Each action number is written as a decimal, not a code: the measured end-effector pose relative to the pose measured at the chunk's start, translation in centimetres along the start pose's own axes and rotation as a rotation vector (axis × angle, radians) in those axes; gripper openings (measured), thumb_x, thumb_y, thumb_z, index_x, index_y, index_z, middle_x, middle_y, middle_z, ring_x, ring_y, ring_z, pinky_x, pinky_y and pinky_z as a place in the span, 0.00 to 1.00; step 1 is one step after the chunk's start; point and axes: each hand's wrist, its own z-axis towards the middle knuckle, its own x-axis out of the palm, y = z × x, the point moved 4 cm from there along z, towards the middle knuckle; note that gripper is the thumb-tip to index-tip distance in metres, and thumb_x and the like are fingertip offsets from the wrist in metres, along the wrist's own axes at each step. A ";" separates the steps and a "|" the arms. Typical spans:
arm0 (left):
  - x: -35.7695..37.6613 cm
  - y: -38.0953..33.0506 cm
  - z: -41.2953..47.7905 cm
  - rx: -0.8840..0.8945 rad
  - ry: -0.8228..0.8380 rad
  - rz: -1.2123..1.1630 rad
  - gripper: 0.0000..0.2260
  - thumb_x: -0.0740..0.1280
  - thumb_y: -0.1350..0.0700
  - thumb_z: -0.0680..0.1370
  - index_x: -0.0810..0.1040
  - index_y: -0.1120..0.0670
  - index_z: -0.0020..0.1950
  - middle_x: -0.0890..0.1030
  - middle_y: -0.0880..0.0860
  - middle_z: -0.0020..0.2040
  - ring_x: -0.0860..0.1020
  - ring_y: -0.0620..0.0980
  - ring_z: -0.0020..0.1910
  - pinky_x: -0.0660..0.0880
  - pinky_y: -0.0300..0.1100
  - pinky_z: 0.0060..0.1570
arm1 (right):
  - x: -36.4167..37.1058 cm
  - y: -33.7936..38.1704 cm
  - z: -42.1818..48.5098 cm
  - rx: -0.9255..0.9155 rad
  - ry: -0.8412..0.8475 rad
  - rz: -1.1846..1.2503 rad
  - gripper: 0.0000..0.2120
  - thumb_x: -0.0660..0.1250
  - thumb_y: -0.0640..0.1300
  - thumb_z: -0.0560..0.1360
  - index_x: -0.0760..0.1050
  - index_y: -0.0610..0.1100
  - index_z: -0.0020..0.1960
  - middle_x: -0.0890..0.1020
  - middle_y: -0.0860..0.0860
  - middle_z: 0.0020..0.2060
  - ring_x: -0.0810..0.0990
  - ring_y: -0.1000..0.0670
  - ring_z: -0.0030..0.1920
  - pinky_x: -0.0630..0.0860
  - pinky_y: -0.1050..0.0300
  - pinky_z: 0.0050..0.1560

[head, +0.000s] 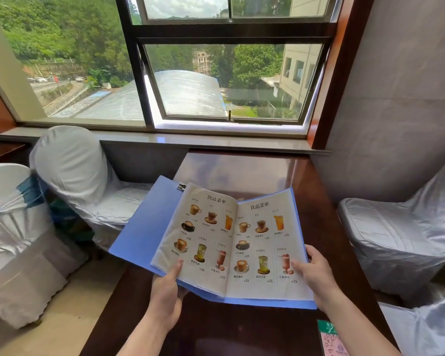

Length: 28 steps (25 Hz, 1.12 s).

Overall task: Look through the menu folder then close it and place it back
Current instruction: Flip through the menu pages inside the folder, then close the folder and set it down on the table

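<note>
A person holds the blue menu folder (141,227) open above the table (319,214), left hand (166,291) and right hand (316,276) each gripping a lower page corner. The browsing appears under way; closing and returning it remain

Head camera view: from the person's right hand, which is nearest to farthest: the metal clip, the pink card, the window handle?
1. Pink-and-green printed card, just below the right hand.
2. Silver metal clip, folder's far-left corner.
3. Window handle, beyond the table.

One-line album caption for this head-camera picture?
Both hands, left and right, hold the blue menu folder open at drinks pages.
</note>
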 end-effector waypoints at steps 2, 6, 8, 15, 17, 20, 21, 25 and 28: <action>0.3 0.2 -0.1 0.009 -0.001 0.055 0.12 0.67 0.59 0.79 0.81 0.43 0.56 0.86 0.53 0.56 0.85 0.55 0.53 0.84 0.50 0.40 | 0.4 -0.3 0.3 0.038 0.006 0.007 0.11 0.68 0.35 0.78 0.78 0.49 0.55 0.88 0.45 0.47 0.89 0.43 0.39 0.85 0.44 0.35; 1.6 1.2 -0.1 0.017 0.066 0.164 0.11 0.66 0.59 0.79 0.81 0.44 0.56 0.86 0.54 0.56 0.84 0.56 0.54 0.81 0.58 0.51 | 1.4 -0.7 1.2 0.101 0.016 -0.031 0.11 0.67 0.32 0.77 0.78 0.47 0.52 0.86 0.42 0.48 0.89 0.40 0.42 0.86 0.41 0.40; 2.1 1.5 0.1 0.027 0.065 0.186 0.11 0.66 0.59 0.80 0.81 0.45 0.56 0.86 0.54 0.55 0.84 0.56 0.54 0.79 0.58 0.55 | 1.6 -1.1 1.5 0.120 0.023 -0.046 0.11 0.66 0.32 0.77 0.77 0.47 0.52 0.86 0.42 0.49 0.88 0.39 0.45 0.86 0.38 0.44; 3.8 3.0 0.1 0.081 0.182 0.510 0.11 0.68 0.55 0.79 0.79 0.46 0.61 0.87 0.52 0.53 0.85 0.52 0.52 0.82 0.49 0.47 | 2.1 -3.9 2.0 0.204 0.056 -0.072 0.10 0.67 0.32 0.77 0.77 0.44 0.54 0.85 0.42 0.50 0.87 0.38 0.46 0.85 0.38 0.45; 4.7 3.9 -0.3 0.085 0.275 0.612 0.16 0.70 0.50 0.77 0.77 0.43 0.64 0.87 0.50 0.53 0.85 0.51 0.52 0.81 0.51 0.51 | 2.3 -4.5 2.1 0.224 0.062 -0.057 0.09 0.68 0.33 0.77 0.77 0.43 0.55 0.85 0.41 0.50 0.87 0.38 0.46 0.85 0.37 0.45; 5.5 5.2 -0.3 0.095 0.325 0.701 0.18 0.70 0.50 0.78 0.75 0.41 0.68 0.85 0.52 0.58 0.83 0.51 0.57 0.78 0.54 0.59 | 2.4 -5.0 2.4 0.259 0.068 -0.030 0.10 0.66 0.33 0.78 0.76 0.41 0.58 0.85 0.40 0.50 0.87 0.38 0.47 0.85 0.37 0.46; 5.6 5.6 -0.3 0.105 0.317 0.730 0.19 0.70 0.52 0.78 0.75 0.40 0.68 0.84 0.52 0.60 0.82 0.51 0.58 0.78 0.54 0.61 | 2.4 -5.0 2.5 0.274 0.070 -0.022 0.10 0.65 0.33 0.79 0.76 0.41 0.59 0.85 0.40 0.50 0.87 0.38 0.47 0.85 0.38 0.46; 5.9 6.4 -0.3 0.176 0.284 0.982 0.25 0.72 0.54 0.76 0.72 0.34 0.68 0.79 0.44 0.60 0.78 0.44 0.60 0.76 0.48 0.63 | 2.4 -5.1 2.6 0.313 0.081 0.050 0.15 0.59 0.46 0.84 0.79 0.39 0.61 0.87 0.40 0.51 0.87 0.39 0.49 0.83 0.37 0.53; 6.3 7.5 -0.8 0.195 0.333 1.171 0.30 0.74 0.44 0.70 0.69 0.34 0.70 0.75 0.40 0.60 0.74 0.42 0.60 0.72 0.40 0.60 | 2.7 -4.9 2.1 0.392 0.136 0.197 0.28 0.53 0.65 0.81 0.83 0.47 0.58 0.88 0.41 0.51 0.87 0.39 0.52 0.81 0.38 0.57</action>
